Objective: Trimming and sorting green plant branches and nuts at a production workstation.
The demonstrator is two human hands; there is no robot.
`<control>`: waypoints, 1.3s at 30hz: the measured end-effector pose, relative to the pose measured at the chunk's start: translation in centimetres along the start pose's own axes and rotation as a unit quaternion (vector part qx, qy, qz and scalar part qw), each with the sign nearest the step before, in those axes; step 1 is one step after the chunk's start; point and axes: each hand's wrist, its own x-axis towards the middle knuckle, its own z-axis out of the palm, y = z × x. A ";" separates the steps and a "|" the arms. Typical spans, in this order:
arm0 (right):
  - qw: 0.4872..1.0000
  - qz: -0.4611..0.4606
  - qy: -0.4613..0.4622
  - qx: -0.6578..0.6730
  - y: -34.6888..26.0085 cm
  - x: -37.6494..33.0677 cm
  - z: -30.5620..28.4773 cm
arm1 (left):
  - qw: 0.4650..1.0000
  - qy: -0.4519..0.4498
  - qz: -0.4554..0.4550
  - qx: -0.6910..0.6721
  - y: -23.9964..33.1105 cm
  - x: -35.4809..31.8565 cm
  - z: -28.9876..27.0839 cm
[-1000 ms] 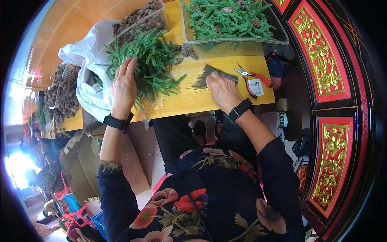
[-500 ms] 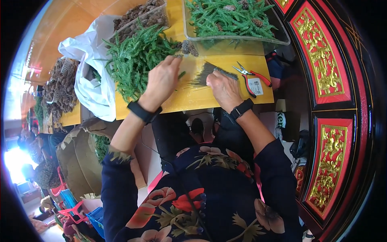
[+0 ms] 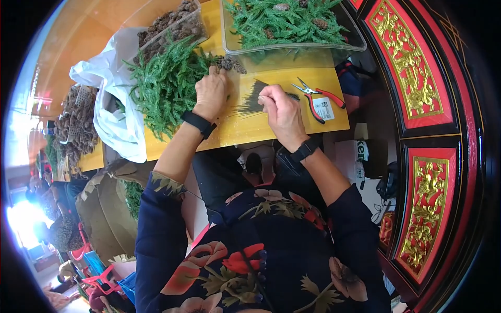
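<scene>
Head view: left hand (image 3: 210, 93) rests spread on the green sprig pile (image 3: 166, 86) beside it, within easy reach; right hand (image 3: 282, 109) pinches the fanned wire bundle (image 3: 251, 99) against the yellow bench (image 3: 282, 78); red-handled pliers (image 3: 318, 96) lie close by.

My table, from left to right

On the table (image 3: 271, 130), my left hand (image 3: 211, 94) rests at the edge of the heap of sprigs (image 3: 164, 86); a bundle of wires (image 3: 253, 99) lies between it and my right hand (image 3: 282, 112). The pliers (image 3: 318, 96) lie right of that. Behind stand two tubs (image 3: 292, 49), and a bag (image 3: 112, 117) lies far left.
</scene>
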 end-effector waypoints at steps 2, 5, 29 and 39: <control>0.997 0.042 0.019 0.069 -0.1 -0.5 0.1 | 1.000 -0.014 0.002 0.022 0.3 -0.1 -0.8; 0.992 0.068 0.019 0.107 0.5 -1.3 0.2 | 1.000 0.011 0.014 -0.011 0.4 -0.4 -2.8; 0.998 -0.015 0.001 0.060 -8.1 -2.5 -0.1 | 0.244 -0.058 -0.253 -0.934 1.6 -11.1 -8.3; 0.997 -0.072 -0.003 -0.019 -8.6 -2.8 0.2 | 0.236 -0.042 -0.246 -0.939 2.4 -11.5 -9.3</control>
